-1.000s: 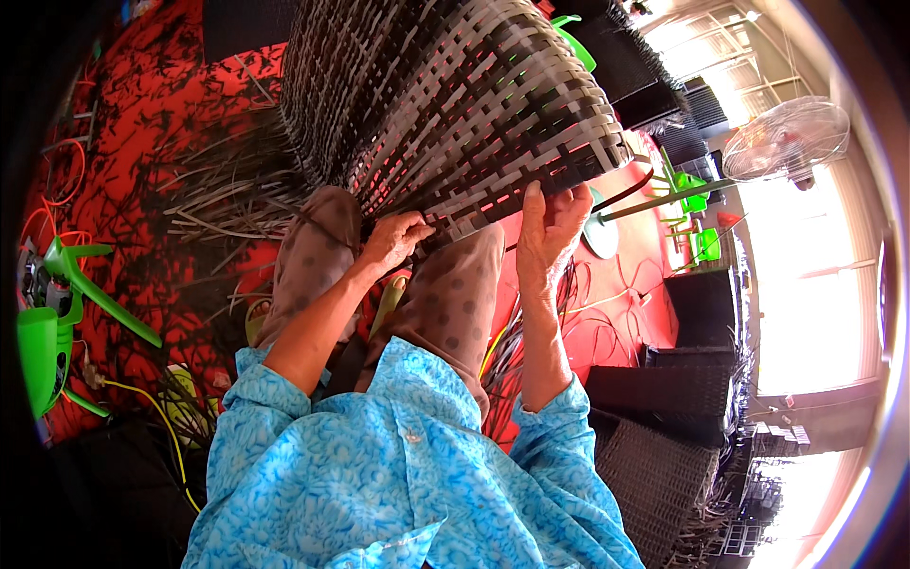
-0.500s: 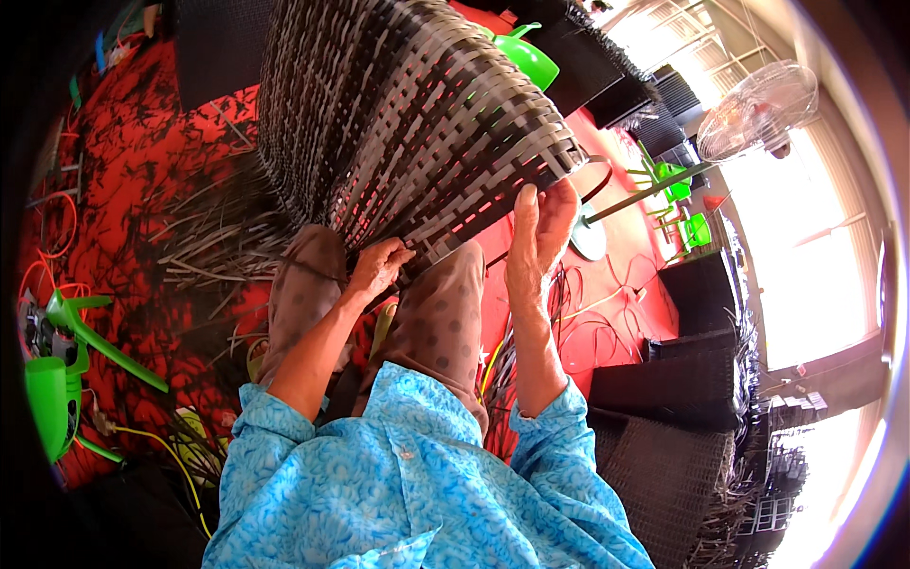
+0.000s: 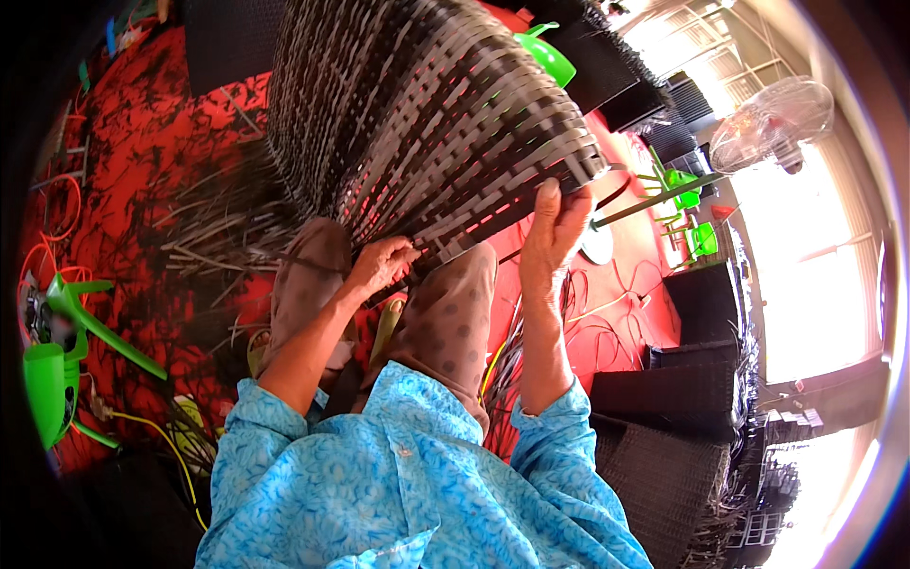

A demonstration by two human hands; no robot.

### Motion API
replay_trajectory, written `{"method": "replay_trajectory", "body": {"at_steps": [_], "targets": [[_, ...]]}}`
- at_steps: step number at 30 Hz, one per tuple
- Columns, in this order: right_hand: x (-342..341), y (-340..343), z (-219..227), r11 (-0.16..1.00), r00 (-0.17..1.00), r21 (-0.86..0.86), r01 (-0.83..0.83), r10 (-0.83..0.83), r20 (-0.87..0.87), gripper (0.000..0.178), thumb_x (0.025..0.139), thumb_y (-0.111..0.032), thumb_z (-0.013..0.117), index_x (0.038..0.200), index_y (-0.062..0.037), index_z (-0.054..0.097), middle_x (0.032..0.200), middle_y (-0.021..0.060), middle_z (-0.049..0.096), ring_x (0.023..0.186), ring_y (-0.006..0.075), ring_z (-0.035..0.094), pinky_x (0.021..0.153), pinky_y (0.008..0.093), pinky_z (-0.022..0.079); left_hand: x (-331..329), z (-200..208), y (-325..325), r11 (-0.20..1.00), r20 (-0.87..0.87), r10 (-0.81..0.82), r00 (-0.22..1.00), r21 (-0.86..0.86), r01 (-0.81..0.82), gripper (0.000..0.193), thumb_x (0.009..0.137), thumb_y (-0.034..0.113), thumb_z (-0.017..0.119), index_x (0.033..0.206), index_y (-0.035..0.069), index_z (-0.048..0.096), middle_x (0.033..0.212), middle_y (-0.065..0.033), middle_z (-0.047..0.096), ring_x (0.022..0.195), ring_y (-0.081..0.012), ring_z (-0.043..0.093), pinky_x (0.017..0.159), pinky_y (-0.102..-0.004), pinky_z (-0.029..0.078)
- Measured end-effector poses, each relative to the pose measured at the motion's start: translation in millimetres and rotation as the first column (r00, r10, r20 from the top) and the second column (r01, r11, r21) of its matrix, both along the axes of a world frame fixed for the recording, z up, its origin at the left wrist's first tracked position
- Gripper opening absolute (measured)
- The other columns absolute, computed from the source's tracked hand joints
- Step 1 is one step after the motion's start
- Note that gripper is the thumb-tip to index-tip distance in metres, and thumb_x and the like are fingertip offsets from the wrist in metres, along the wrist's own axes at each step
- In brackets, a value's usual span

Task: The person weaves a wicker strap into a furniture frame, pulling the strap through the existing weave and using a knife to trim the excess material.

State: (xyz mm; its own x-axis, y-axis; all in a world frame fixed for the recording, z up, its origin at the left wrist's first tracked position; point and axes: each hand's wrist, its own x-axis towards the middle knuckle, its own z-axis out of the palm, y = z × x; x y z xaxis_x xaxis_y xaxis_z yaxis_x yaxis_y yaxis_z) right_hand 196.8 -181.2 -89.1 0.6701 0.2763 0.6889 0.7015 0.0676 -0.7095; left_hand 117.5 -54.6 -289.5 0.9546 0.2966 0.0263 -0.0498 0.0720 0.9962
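Observation:
A large woven panel (image 3: 427, 104) of flat, glossy grey and black strips leans up in front of my lap, its lower edge running slantwise over my knees. My left hand (image 3: 382, 266) is closed at that lower edge, fingers bent against the weave between my knees. At the panel's right corner my right hand (image 3: 557, 228) grips the edge, thumb on the near face and the other fingers partly hidden. A loose dark strip (image 3: 611, 197) curls out beside this corner.
Cut strips (image 3: 223, 223) lie heaped on the red floor at left. A green tool-like object (image 3: 57, 375) and a yellow cord (image 3: 171, 455) are at lower left. Right: a standing fan (image 3: 773, 123), green chairs (image 3: 682, 185) and stacked dark woven pieces (image 3: 673, 398).
The panel's right corner has shifted a little right in the picture, with my right hand. The right fingers have closed more onto the edge. My left hand stays at the lower edge.

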Motion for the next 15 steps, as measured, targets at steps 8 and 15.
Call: {"method": "replay_trajectory", "body": {"at_steps": [8, 15], "targets": [[-1.1, -9.3, 1.0, 0.996, 0.996, -0.07, -0.054, 0.049, -0.08, 0.032, 0.092, -0.011, 0.056, 0.119, -0.001, 0.042, 0.103, 0.0051, 0.057, 0.091, 0.0093, 0.052, 0.082, 0.0234, 0.042, 11.1, -12.3, -1.2, 1.0, -0.001, -0.008, 1.0, 0.003, 0.008, 0.018, 0.088, 0.021, 0.061, 0.079, 0.006, 0.059, 0.057, 0.0022, 0.048, 0.052, -0.0049, 0.045, 0.046, -0.0222, 0.036], [1.9, -5.1, -5.4, 0.996, 0.999, -0.084, 0.005, -0.009, -0.045, 0.033, 0.092, -0.009, 0.055, 0.121, -0.0018, 0.041, 0.097, 0.0033, 0.056, 0.084, 0.0076, 0.051, 0.076, 0.0223, 0.042, 11.6, -36.9, 8.3, 0.995, -0.014, -0.031, 0.999, 0.096, 0.033, 0.018, 0.086, 0.022, 0.063, 0.081, 0.005, 0.061, 0.061, -0.0035, 0.055, 0.053, -0.0125, 0.053, 0.049, -0.028, 0.041]]}}
